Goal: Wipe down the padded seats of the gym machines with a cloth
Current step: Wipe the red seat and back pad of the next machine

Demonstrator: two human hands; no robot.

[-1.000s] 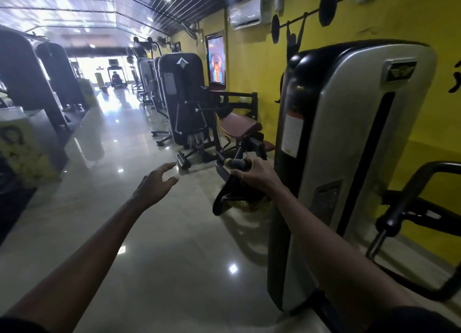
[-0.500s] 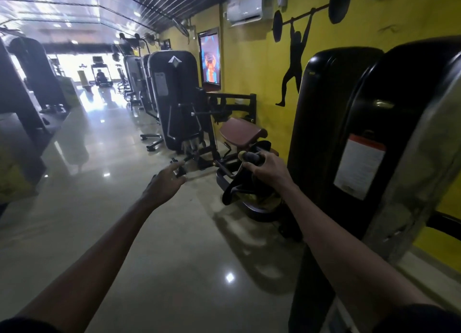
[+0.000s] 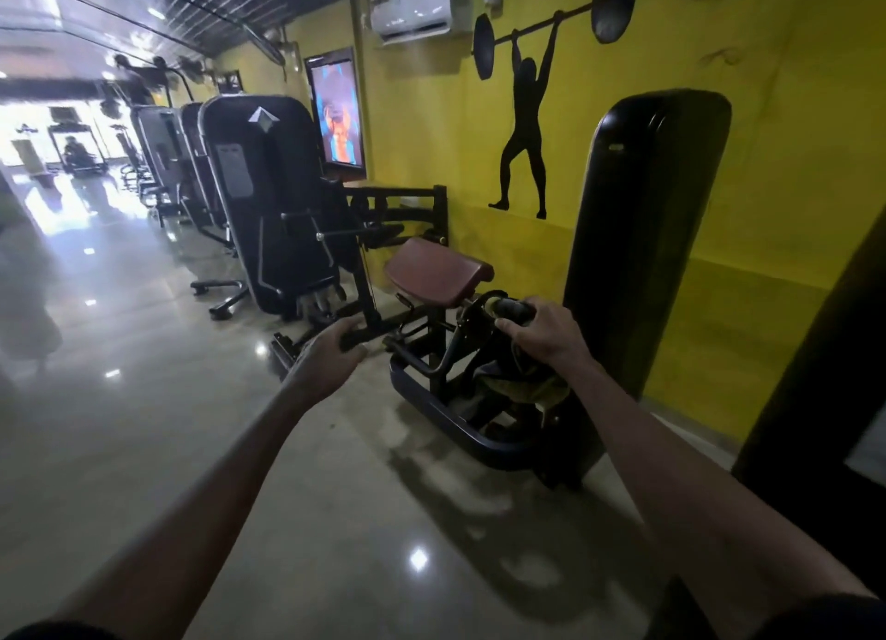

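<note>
Dark cloth [image 3: 517,381] in right hand [image 3: 546,333]

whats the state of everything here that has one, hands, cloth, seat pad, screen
right hand: grips the cloth
cloth: bunched, hanging below the right hand, not on any pad
left hand: loosely curled, holds nothing
maroon seat pad: bare, no hand or cloth on it
wall screen: lit
air conditioner: on or off cannot be told
</note>
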